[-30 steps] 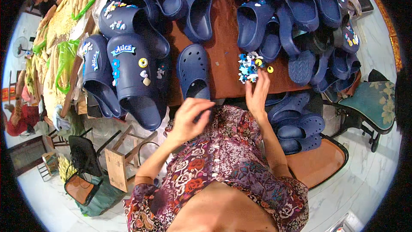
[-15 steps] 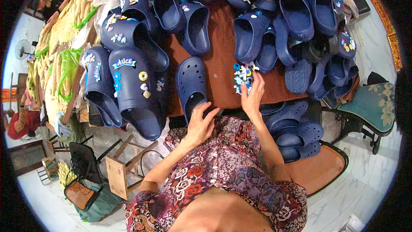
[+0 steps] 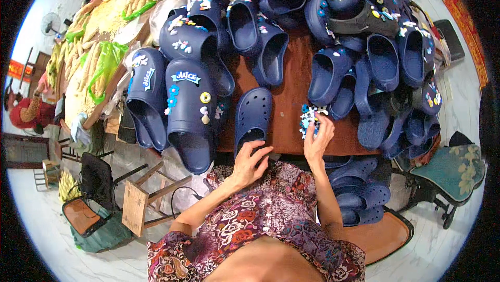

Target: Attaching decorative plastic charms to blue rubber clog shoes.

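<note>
A plain navy clog [image 3: 252, 110] with round holes in its toe lies on the brown table, its heel toward me. At that heel is my left hand [image 3: 250, 164], its fingers curled over the opening and hiding the back rim. To the right, my right hand [image 3: 319, 138] is at a small heap of shoe charms [image 3: 306, 120] in white, blue and yellow. Its thumb and fingertips close on charms in the heap; which ones is hidden. Left of the plain clog stands a larger navy clog [image 3: 190, 105] with charms fixed on it.
Navy clogs [image 3: 271, 47] crowd the table's far side, and more [image 3: 380, 63] pile up at the right. Below the brown tabletop [image 3: 291, 99], other clogs [image 3: 359, 193] rest on a chair seat [image 3: 385, 240]. A wooden stool [image 3: 135, 206] stands lower left; a green chair [image 3: 450, 170] is at right.
The whole view has shifted, so the table and clogs appear lower and further right. Both hands stay at the same places, left at the clog's heel, right at the charms.
</note>
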{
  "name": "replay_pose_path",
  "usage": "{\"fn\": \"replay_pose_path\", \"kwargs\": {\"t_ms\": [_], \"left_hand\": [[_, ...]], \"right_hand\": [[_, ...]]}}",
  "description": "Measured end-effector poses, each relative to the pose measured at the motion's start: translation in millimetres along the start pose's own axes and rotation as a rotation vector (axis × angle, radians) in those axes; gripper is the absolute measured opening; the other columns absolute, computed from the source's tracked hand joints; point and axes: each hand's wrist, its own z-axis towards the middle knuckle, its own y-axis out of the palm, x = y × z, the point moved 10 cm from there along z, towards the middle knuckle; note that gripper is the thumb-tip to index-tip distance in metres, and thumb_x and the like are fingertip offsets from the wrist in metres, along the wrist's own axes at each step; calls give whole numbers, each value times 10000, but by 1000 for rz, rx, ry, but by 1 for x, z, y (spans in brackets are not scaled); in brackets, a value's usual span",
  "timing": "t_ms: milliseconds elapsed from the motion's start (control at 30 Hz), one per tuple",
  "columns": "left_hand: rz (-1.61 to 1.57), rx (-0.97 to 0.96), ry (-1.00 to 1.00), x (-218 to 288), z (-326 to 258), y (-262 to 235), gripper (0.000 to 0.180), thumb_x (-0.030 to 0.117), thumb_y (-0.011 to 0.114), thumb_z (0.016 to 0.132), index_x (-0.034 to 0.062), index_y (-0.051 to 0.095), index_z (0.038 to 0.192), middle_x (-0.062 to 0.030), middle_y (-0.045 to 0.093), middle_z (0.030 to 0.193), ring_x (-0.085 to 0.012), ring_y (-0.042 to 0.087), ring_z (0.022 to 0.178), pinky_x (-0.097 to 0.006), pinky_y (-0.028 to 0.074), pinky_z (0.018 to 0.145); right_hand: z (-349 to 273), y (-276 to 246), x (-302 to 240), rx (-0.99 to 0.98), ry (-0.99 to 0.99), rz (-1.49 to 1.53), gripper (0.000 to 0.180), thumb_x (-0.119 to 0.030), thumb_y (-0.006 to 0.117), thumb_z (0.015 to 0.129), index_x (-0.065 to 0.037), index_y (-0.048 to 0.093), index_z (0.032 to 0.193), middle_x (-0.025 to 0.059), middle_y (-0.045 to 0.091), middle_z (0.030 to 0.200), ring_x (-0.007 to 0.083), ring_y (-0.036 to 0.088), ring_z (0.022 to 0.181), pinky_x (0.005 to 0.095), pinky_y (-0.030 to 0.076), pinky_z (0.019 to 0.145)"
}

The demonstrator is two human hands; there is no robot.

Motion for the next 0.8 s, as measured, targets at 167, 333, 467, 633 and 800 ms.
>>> {"fn": "replay_pose_path", "kwargs": {"t_ms": [167, 333, 467, 633, 800], "left_hand": [[203, 305, -21, 13, 12, -41, 453, 6, 709, 741, 108, 668, 1180, -190, 529, 1259, -396, 495, 1187, -468, 421, 1005], [225, 253, -221, -18, 4, -33, 692, 3, 640, 791, 59, 413, 1442, -242, 371, 1426, -445, 405, 1280, -498, 344, 1090], [58, 252, -325, -41, -7, -29, 711, -59, 539, 804, 58, 351, 1480, -271, 376, 1422, -449, 397, 1309, -475, 326, 1120], [-98, 278, -433, -64, -15, -33, 697, -96, 417, 782, 40, 373, 1464, -244, 448, 1402, -398, 422, 1325, -426, 304, 1140], [-128, 308, -441, -67, -16, -30, 715, -112, 393, 776, 53, 358, 1471, -273, 427, 1373, -427, 424, 1297, -429, 315, 1122]], "right_hand": [[36, 48, -46, -206, -181, 93, 284, -101, 624, 885, -74, 604, 1167, 127, 594, 1147, 319, 550, 1110, 448, 387, 967], [71, 102, -65, -260, -315, 146, 400, -40, 627, 854, -66, 565, 1248, 151, 564, 1219, 354, 528, 1148, 471, 428, 959], [78, 125, -72, -281, -472, 126, 350, -19, 677, 802, -56, 593, 1140, 139, 605, 1127, 375, 538, 1112, 465, 450, 942], [93, 112, -56, -295, -370, 147, 218, -50, 680, 801, -47, 613, 1008, 136, 626, 1021, 367, 562, 1061, 448, 459, 929], [97, 86, -47, -306, -329, 145, 216, -14, 652, 798, -27, 605, 1009, 151, 618, 1059, 367, 558, 1096, 444, 448, 963]]}}
